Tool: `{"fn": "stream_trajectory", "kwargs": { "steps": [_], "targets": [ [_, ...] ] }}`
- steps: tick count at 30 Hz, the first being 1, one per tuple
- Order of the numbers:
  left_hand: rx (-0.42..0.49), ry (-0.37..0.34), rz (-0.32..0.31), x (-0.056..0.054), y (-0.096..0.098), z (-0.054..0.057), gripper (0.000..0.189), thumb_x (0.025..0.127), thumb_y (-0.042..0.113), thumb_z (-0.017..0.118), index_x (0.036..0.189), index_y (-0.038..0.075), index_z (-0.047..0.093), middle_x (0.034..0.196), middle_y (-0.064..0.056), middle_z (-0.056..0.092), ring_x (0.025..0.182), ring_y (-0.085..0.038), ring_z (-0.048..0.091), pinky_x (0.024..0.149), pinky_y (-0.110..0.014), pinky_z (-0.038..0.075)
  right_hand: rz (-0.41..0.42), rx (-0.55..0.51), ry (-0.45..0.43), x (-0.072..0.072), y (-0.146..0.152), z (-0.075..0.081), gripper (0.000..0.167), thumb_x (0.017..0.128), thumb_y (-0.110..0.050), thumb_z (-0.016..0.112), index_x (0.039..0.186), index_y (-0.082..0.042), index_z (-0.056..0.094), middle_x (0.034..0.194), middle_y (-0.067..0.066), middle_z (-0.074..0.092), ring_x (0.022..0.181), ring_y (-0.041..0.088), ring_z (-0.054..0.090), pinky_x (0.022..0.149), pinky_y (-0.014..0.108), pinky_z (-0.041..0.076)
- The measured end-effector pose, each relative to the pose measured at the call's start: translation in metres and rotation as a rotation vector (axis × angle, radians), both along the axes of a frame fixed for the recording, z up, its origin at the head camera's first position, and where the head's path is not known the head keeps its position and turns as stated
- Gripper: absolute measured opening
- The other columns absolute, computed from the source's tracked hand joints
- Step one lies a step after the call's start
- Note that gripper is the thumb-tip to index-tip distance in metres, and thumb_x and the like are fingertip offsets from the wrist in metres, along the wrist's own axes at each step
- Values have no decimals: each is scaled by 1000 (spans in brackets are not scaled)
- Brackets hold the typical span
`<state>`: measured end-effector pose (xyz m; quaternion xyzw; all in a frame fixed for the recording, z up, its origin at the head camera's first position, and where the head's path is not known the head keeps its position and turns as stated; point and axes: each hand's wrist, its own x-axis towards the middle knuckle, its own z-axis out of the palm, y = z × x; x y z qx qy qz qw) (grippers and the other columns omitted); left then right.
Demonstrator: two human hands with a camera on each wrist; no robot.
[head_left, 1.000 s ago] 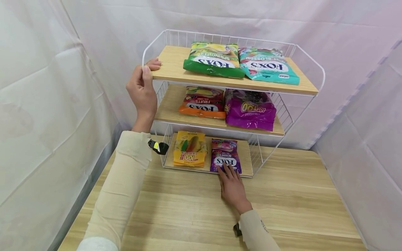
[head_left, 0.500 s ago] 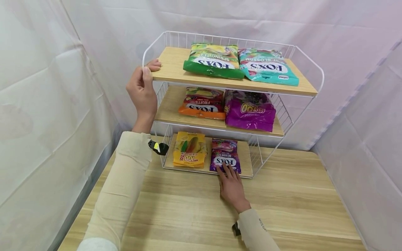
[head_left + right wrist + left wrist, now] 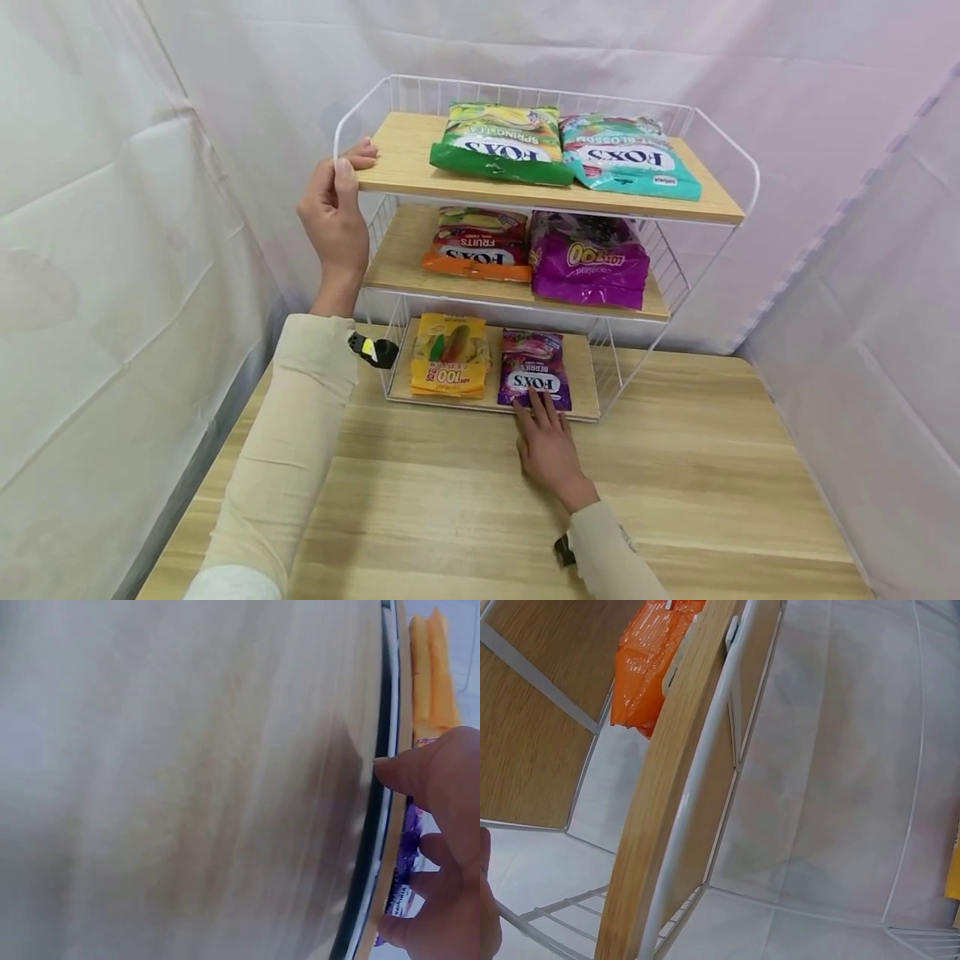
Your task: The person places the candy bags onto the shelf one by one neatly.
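Note:
A three-tier rack (image 3: 551, 193) of white wire and wooden shelves stands on the table. My left hand (image 3: 337, 217) grips its top shelf at the front left corner, thumb in front by the wire upright. In the left wrist view only part of the left hand (image 3: 487, 907) shows, at the left edge. My right hand (image 3: 549, 446) rests its fingertips, fairly straight, on the lower end of a purple Fox's Berries candy bag (image 3: 534, 360) on the bottom shelf. In the right wrist view, the right thumb (image 3: 397, 771) touches the shelf's front edge. Beside that bag lies a yellow Lot 100 bag (image 3: 450, 358).
Green (image 3: 502, 146) and teal (image 3: 628, 154) Fox's bags lie on the top shelf. Orange-red Fox's (image 3: 480, 243) and purple Lot 100 (image 3: 588, 260) bags lie on the middle shelf. The wooden table (image 3: 435, 508) extends in front. White curtains (image 3: 97, 250) surround it.
The rack and its bags sit slightly further left in the head view. Both hands keep their places, the left at the top shelf's corner, the right on the purple Berries bag.

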<state>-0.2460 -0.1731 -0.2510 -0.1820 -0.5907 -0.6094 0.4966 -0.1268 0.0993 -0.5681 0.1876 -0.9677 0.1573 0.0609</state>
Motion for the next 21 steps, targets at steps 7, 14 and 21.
{"fn": "stream_trajectory", "kwargs": {
  "steps": [7,14,21],
  "targets": [
    [-70,-53,9,2,-7,0,23,97,1,43,93,-10,64,106,-22,67,111,-23,61,100,-33,42,53,-112,15,15,10,18,49,87,-16,67,132,-3,54,139,22,45,128,44,38,96,59,40],
    [-214,-226,42,20,-19,4,28,98,8,46,115,-7,62,123,-11,63,115,-11,57,99,-26,40,66,-178,55,25,28,49,46,89,-18,67,130,-2,56,132,17,53,122,37,46,92,53,45],
    [-229,-255,67,46,-36,-8,27,94,3,51,116,-9,60,114,-19,65,105,-16,61,90,-26,46,63,-237,44,37,40,81,45,91,-17,65,132,-3,54,133,15,52,125,34,45,99,49,41]
  ]
}}
